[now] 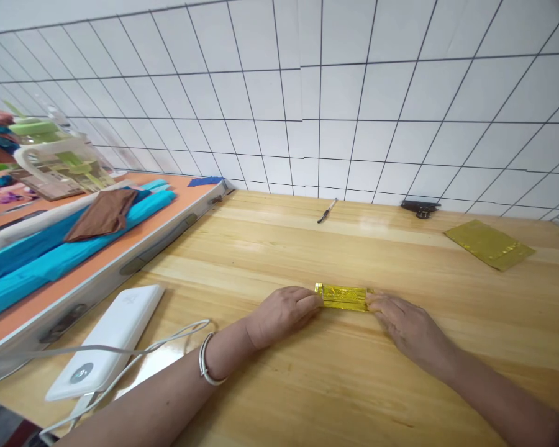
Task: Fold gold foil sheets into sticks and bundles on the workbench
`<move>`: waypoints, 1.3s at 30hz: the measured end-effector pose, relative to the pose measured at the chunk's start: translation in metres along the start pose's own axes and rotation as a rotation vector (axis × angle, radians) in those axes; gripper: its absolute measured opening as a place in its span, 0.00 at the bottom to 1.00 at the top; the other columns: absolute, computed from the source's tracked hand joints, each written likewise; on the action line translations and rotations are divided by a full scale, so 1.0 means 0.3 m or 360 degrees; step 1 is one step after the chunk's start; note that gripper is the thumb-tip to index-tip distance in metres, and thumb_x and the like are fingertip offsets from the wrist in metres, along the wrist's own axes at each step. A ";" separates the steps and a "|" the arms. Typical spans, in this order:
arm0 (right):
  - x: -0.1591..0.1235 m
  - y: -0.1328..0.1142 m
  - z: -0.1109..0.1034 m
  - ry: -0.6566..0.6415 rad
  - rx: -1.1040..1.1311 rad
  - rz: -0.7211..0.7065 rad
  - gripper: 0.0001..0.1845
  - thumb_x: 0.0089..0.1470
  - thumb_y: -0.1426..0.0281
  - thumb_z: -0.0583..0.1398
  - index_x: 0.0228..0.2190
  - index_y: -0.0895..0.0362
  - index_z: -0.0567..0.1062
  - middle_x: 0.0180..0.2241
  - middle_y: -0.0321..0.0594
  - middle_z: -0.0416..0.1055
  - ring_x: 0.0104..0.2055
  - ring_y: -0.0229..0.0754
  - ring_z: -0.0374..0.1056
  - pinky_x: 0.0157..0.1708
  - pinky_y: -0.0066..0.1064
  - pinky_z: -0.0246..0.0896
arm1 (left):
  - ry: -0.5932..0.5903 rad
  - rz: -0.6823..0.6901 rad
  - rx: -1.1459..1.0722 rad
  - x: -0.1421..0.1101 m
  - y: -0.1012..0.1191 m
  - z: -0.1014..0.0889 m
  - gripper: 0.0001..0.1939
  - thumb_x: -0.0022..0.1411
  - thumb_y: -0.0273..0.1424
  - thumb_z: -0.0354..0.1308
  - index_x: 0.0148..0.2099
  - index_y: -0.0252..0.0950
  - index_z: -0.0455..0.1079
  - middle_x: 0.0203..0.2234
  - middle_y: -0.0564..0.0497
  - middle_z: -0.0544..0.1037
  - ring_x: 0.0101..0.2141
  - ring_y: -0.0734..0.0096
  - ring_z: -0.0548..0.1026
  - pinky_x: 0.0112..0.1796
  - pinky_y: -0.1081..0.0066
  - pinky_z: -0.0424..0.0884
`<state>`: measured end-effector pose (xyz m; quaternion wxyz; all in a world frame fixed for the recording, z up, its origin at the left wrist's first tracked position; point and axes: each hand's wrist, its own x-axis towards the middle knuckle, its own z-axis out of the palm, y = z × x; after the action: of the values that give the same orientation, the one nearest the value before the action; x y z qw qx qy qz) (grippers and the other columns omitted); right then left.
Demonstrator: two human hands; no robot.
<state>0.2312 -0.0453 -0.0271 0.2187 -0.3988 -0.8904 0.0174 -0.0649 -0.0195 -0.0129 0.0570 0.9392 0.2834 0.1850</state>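
Observation:
A narrow folded strip of shiny gold foil paper (345, 297) lies flat on the wooden table (270, 248), its long side running left to right. At its left end are the closed fingers of my left hand (286, 313), which wears a silver bangle (205, 360) at the wrist. My right hand (403, 320) grips the strip's right end, with thumb and fingertips pressed together on it. Both ends are partly hidden under the fingers. Further back on the right lies a flat gold sheet (489, 244), apart from both hands.
A pen (327, 211) and a black clip (420, 208) lie near the tiled wall (349, 93). To the left are a white power bank (107, 341) with a cable (168, 338), and an orange raised surface (168, 214) bearing blue rolls (88, 239), brown paper (103, 214) and a green-lidded jug (35, 127).

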 end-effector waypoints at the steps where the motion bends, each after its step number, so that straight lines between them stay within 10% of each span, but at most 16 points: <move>1: 0.000 0.001 0.001 0.0001 0.0035 0.0008 0.13 0.58 0.76 0.50 0.43 0.56 0.67 0.45 0.42 0.71 0.48 0.40 0.67 0.49 0.35 0.64 | -0.0010 0.0017 -0.0035 0.001 -0.003 -0.001 0.11 0.66 0.29 0.44 0.48 0.36 0.63 0.37 0.47 0.74 0.38 0.71 0.73 0.41 0.71 0.69; 18: 0.074 -0.017 -0.022 -0.0011 0.0538 0.0747 0.10 0.56 0.66 0.51 0.32 0.53 0.71 0.27 0.35 0.69 0.28 0.39 0.64 0.27 0.28 0.58 | 0.0371 -0.0978 -0.0727 0.054 0.028 0.030 0.04 0.59 0.27 0.52 0.38 0.39 0.63 0.31 0.55 0.77 0.31 0.74 0.74 0.33 0.75 0.69; 39: 0.097 -0.018 0.004 0.0074 0.0296 0.0795 0.09 0.55 0.65 0.51 0.32 0.53 0.70 0.21 0.32 0.66 0.22 0.37 0.61 0.21 0.27 0.52 | 0.0064 -0.0879 -0.0104 0.104 0.030 0.032 0.06 0.60 0.28 0.48 0.37 0.37 0.66 0.31 0.50 0.71 0.33 0.69 0.70 0.34 0.71 0.66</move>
<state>0.2097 -0.0280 -0.0163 0.2639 -0.5847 -0.7536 0.1434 -0.0327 -0.0098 -0.0101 0.1299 0.8202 0.5237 0.1902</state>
